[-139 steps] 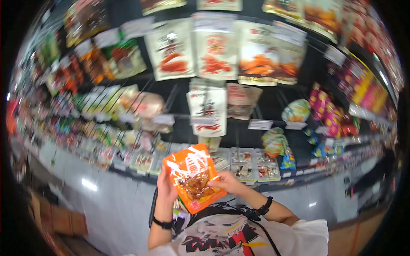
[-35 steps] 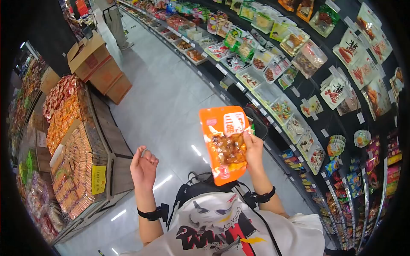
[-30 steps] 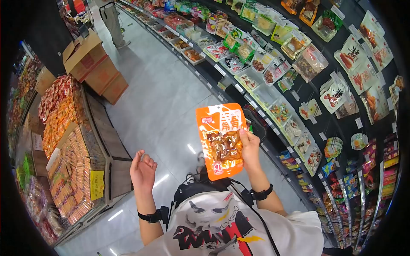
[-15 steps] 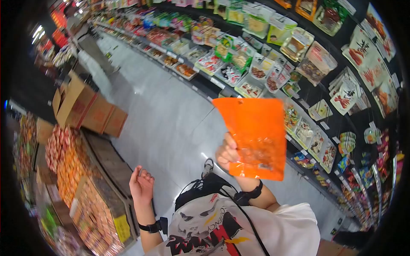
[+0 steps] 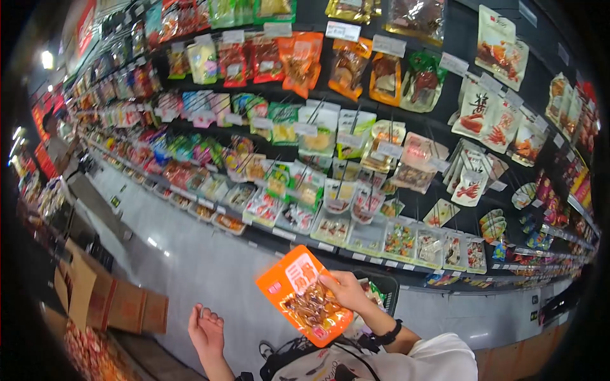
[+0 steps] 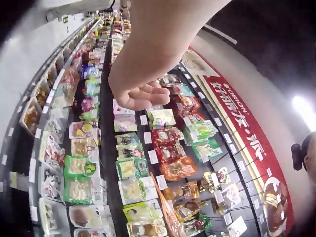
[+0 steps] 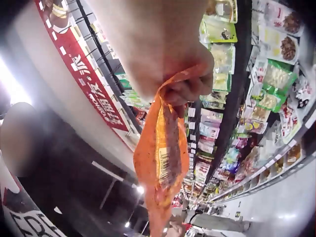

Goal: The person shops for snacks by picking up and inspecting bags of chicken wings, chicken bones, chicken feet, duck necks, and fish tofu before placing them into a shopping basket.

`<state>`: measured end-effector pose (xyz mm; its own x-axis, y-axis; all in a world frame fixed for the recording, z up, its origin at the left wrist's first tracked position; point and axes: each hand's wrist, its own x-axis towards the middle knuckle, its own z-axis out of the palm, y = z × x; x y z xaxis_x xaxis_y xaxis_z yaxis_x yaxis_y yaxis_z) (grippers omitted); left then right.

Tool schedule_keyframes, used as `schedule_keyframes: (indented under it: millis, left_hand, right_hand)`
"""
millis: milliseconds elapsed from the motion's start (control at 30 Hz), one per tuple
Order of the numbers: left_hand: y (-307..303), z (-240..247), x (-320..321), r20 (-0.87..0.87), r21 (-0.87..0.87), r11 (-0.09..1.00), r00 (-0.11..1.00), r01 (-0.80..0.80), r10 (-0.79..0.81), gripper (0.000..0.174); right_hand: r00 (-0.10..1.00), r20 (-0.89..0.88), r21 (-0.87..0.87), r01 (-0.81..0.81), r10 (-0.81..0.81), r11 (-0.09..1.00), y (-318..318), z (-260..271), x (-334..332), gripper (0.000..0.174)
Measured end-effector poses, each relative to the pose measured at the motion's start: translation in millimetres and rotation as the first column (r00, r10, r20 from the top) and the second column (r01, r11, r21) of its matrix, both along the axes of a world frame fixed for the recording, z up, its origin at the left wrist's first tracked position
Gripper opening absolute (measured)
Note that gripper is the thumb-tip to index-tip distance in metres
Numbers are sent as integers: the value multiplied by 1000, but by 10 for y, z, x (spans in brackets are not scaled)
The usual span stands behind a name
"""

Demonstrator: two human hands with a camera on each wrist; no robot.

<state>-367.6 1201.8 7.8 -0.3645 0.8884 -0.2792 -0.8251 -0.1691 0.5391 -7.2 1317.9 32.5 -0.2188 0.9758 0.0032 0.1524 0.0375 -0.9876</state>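
Note:
My right hand [image 5: 346, 289] pinches an orange snack pouch [image 5: 305, 295] by its right edge, in front of my chest. The pouch's front faces up, with white lettering and a clear window onto brown food. In the right wrist view the same pouch [image 7: 163, 153] shows its barcode side, the fingers curled over its edge. My left hand [image 5: 208, 327] hangs in the air left of the pouch, its fingers loosely curled and holding nothing. In the left wrist view that hand [image 6: 140, 94] overlaps the shelf rows behind it.
Hanging snack packs [image 5: 298, 63] fill the dark shelving ahead, above a row of clear trays [image 5: 333, 232]. A dark shopping basket [image 5: 389, 295] with packages is behind my right forearm. Cardboard boxes [image 5: 121, 305] stand at lower left. Another person [image 5: 63, 155] is far left in the aisle.
Both hands gripped the pouch at first; the left has since let go. The pouch showed its plain orange back half a second ago and now its front. My view has swung back toward the shelves.

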Motion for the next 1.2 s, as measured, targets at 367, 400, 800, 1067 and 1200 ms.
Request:
schedule_keyframes:
  millis: [367, 400, 800, 1067, 1200]
  left_hand:
    - [2405, 332, 309, -373, 44, 729, 688, 683, -622, 53]
    - [2604, 489, 317, -428, 80, 695, 654, 715, -624, 60]
    - [4442, 1650, 350, -580, 521, 505, 719, 689, -383, 78]
    - [5376, 2297, 436, -549, 569, 517, 763, 640, -341, 66]
    - [5648, 2431, 523, -550, 575, 527, 772, 626, -317, 65]
  right_hand:
    - [887, -215, -92, 398, -408, 913, 1000, 29, -503, 34]
    - [864, -246, -121, 423, -439, 898, 1149, 70, -562, 34]
    - [704, -547, 201, 635, -452, 745, 2750, 1470, -1436, 36]
    - [791, -528, 426, 561, -309, 710, 3367, 2183, -1498, 42]
    - [808, -501, 419, 540, -310, 730, 3553, 2350, -1464, 46]
